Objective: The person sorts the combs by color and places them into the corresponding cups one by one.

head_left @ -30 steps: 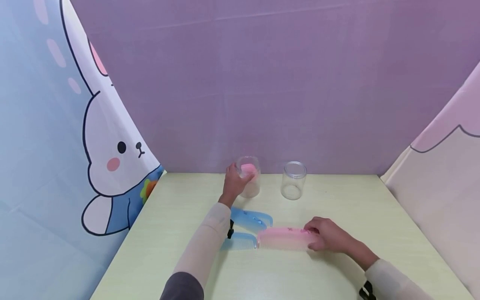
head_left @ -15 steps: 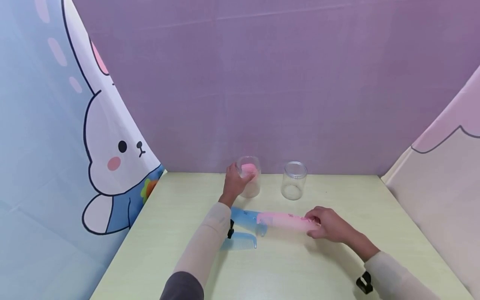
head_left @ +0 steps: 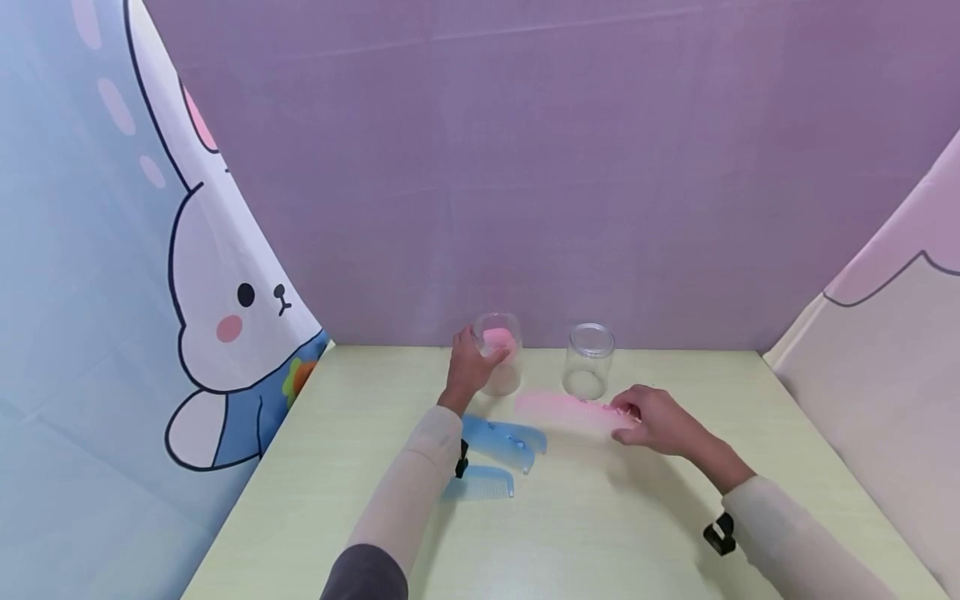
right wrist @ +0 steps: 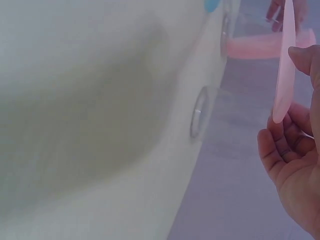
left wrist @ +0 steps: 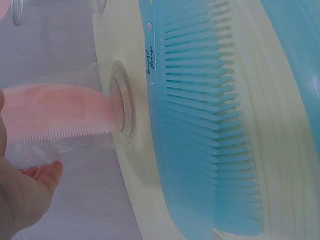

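My left hand (head_left: 470, 364) grips the side of a clear jar (head_left: 504, 382) at the back of the table. Inside that jar stands a pink comb (left wrist: 60, 107), teeth facing sideways in the left wrist view. My right hand (head_left: 655, 419) pinches one end of a second pink comb (head_left: 558, 409) between thumb and fingers, holding it raised above the table, roughly level. Just behind this comb is another clear jar (head_left: 587, 375), upright with nothing in it. Blue combs (head_left: 498, 439) lie on the table by my left forearm, partly overlapping, one smaller blue comb (head_left: 483, 483) nearer me.
The pale yellow table (head_left: 570, 533) meets a purple cloth backdrop (head_left: 525, 167) just behind both jars. A rabbit-printed cloth (head_left: 217, 333) hangs at the left, and a pink and cream cloth (head_left: 892, 358) at the right.
My right hand has lifted the pink comb off the table and carried it away from me toward the jars, uncovering the blue combs. My left hand has stayed on its jar.
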`<act>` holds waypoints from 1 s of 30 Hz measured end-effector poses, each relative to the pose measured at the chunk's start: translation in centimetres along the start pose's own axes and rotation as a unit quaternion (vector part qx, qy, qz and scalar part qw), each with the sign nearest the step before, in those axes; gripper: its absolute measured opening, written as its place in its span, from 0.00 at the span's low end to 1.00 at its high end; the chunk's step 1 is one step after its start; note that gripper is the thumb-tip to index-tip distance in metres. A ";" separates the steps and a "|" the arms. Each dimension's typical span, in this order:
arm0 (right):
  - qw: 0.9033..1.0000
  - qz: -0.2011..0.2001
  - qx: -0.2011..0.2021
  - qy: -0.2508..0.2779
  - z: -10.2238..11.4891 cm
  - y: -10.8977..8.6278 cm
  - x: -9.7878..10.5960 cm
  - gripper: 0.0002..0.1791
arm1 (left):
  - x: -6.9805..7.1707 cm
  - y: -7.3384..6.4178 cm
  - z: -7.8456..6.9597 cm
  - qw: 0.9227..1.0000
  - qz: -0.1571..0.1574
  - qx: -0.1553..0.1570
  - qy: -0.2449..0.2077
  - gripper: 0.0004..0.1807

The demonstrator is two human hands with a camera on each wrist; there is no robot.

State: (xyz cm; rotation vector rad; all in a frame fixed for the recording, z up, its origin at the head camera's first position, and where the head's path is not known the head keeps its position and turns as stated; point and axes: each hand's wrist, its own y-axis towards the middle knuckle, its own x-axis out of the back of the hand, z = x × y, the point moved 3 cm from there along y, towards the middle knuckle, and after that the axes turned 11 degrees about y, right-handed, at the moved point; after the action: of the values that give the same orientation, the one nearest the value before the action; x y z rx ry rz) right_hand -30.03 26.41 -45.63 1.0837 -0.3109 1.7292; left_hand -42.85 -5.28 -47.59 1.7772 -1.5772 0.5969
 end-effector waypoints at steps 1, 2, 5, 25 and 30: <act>1.000 -0.003 -0.001 -0.001 0.0 0.2 0.2 0.18 | 0.0 0.0 0.0 1.000 -0.001 0.000 0.000 0.52; 1.000 -0.006 -0.003 -0.001 0.1 0.5 0.4 0.18 | 0.0 0.1 0.0 1.000 -0.001 -0.001 0.001 0.53; 1.000 -0.012 -0.014 -0.001 0.3 1.1 1.0 0.19 | 0.0 0.1 0.0 1.000 -0.001 -0.002 0.002 0.53; 0.997 -0.055 -0.057 0.018 0.9 6.1 2.3 0.14 | -0.1 0.0 0.1 1.000 0.006 0.010 0.009 0.53; 0.995 -0.049 -0.083 0.023 1.7 7.4 2.7 0.15 | -0.2 0.2 0.0 1.000 0.003 0.011 0.011 0.52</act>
State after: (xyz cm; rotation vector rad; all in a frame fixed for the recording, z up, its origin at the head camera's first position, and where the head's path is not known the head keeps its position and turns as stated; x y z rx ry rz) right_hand -35.70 23.70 -40.54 0.9237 -0.3593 1.6083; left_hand -43.05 -5.19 -47.72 1.7773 -1.5665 0.6373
